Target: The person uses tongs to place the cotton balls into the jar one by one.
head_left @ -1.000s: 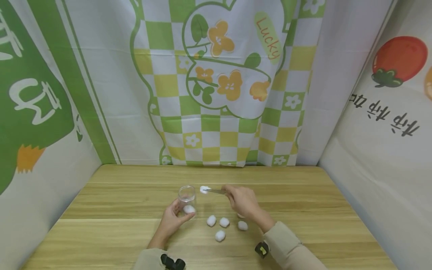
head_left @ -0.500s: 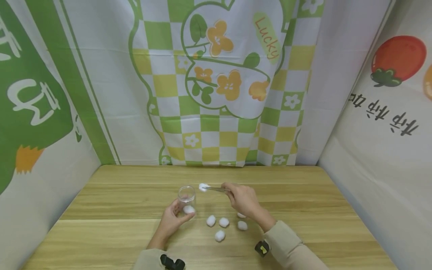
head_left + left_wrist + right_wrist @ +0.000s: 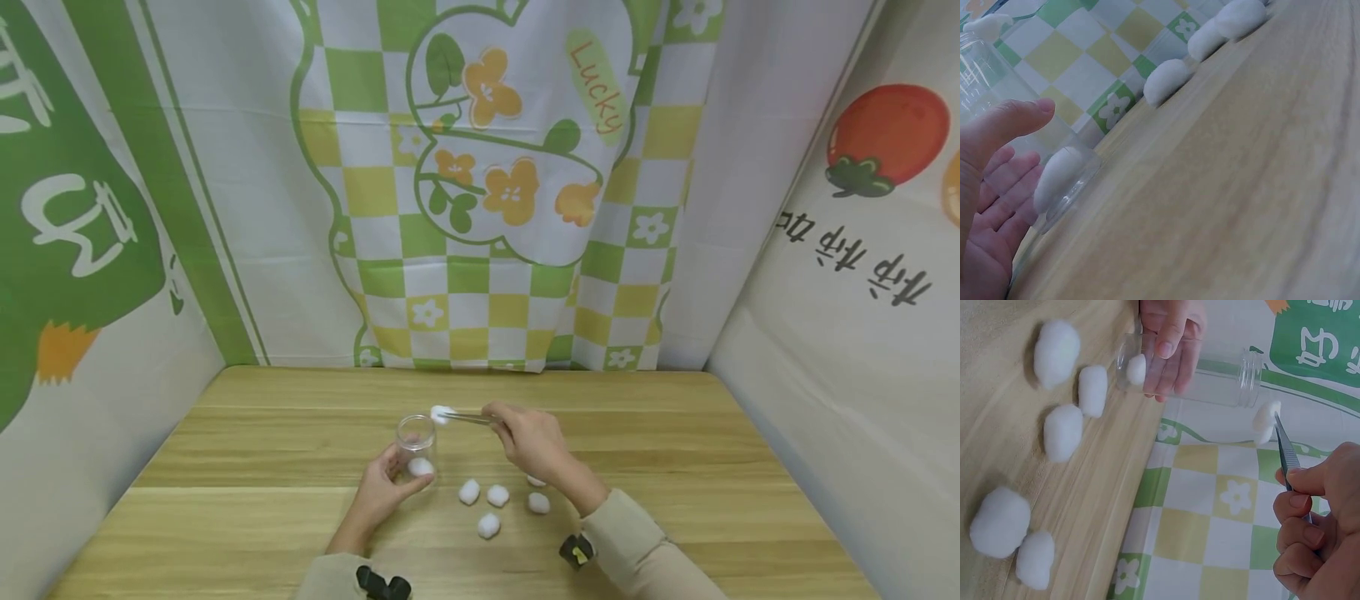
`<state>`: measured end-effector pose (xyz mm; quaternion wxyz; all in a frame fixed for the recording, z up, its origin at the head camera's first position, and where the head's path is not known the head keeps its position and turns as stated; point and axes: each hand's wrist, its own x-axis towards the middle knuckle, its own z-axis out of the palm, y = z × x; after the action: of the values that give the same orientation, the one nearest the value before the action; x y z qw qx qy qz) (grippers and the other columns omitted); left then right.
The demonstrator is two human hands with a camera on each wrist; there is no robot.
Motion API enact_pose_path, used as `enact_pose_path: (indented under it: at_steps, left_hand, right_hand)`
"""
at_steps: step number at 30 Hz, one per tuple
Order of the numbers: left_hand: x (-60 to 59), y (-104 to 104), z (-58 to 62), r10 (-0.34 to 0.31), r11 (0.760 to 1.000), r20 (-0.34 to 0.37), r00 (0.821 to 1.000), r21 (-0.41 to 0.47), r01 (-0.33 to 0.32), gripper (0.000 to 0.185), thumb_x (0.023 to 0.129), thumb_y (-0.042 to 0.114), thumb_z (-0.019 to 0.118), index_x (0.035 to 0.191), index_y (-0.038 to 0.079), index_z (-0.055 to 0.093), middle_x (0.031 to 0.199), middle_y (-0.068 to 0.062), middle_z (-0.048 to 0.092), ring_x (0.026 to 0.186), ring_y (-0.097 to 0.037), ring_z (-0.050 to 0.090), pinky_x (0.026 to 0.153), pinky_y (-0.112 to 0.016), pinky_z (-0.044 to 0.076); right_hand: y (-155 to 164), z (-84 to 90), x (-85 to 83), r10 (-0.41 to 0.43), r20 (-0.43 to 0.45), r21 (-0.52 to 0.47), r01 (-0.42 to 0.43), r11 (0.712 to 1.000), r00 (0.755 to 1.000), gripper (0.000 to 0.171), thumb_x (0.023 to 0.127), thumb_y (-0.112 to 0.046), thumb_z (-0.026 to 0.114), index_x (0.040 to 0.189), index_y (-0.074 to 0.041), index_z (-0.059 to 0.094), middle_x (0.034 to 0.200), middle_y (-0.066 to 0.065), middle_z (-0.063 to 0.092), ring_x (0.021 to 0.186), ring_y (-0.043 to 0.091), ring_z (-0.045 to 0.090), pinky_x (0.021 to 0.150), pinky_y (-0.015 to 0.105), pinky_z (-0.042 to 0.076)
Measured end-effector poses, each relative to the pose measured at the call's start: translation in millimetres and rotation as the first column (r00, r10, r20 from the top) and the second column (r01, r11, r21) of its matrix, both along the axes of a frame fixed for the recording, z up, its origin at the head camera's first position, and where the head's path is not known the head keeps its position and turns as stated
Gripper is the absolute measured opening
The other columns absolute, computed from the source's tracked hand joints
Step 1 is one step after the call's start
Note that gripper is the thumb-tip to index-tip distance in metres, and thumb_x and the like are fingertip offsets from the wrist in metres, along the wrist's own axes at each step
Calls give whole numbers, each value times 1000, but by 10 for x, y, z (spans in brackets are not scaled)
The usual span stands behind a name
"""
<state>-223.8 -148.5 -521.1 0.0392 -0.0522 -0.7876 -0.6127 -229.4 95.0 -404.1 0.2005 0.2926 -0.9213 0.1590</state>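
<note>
My left hand (image 3: 382, 490) grips a clear open-topped jar (image 3: 417, 439) low on its wall, thumb and fingers around it. Inside, at the jar's bottom, lies one white cotton ball (image 3: 1137, 369). In my right hand (image 3: 531, 442) are metal tweezers (image 3: 1286, 450), pinched between thumb and fingers. Their tips hold another cotton ball (image 3: 1265, 422), which hangs just above and beside the jar's mouth, apart from the rim. The left wrist view shows the jar standing on the table, with the left thumb (image 3: 1016, 125) across its near side.
Several loose cotton balls (image 3: 498, 496) lie on the wooden table (image 3: 637, 542) to the right of the jar, one partly hidden by the right wrist. A checkered cloth (image 3: 487, 317) hangs behind the table's back edge, with printed cloth on both sides.
My right hand has moved left, carrying the tweezers and cotton ball nearer to the jar's mouth, after rising slightly. The left hand and jar stay in place.
</note>
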Motion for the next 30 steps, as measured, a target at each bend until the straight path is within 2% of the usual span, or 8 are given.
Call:
enact_pose_path:
  at_steps: [10, 19, 30]
  left_hand:
    - [10, -1, 12, -8, 1000, 10, 1000, 6, 8, 63, 79, 11, 79, 135, 2, 50, 140, -21, 55, 133, -37, 51, 117, -48, 38]
    - [7, 7, -10, -11, 1000, -12, 1000, 20, 12, 63, 78, 9, 78, 134, 0, 51, 139, -21, 56, 132, -38, 52, 116, -49, 38]
    - [-4, 14, 0, -18, 999, 0, 1000, 34, 18, 64, 78, 7, 78, 135, -2, 49, 141, -23, 52, 133, -39, 50, 117, -48, 37]
  right_hand:
    - [-67, 46, 29, 34, -4, -11, -34, 999, 999, 15, 95, -17, 59, 107, -17, 66, 77, -3, 70, 49, -1, 31, 41, 10, 19]
    - [-114, 50, 30, 31, 5, -8, -31, 999, 1000, 14, 94, -17, 60, 107, -19, 66, 77, -4, 70, 51, 1, 38, 43, 12, 24]
    - [-174, 35, 49, 40, 3, -1, -40, 999, 999, 13, 94, -17, 60, 106, -17, 66, 83, -2, 73, 53, 2, 43, 43, 11, 26]
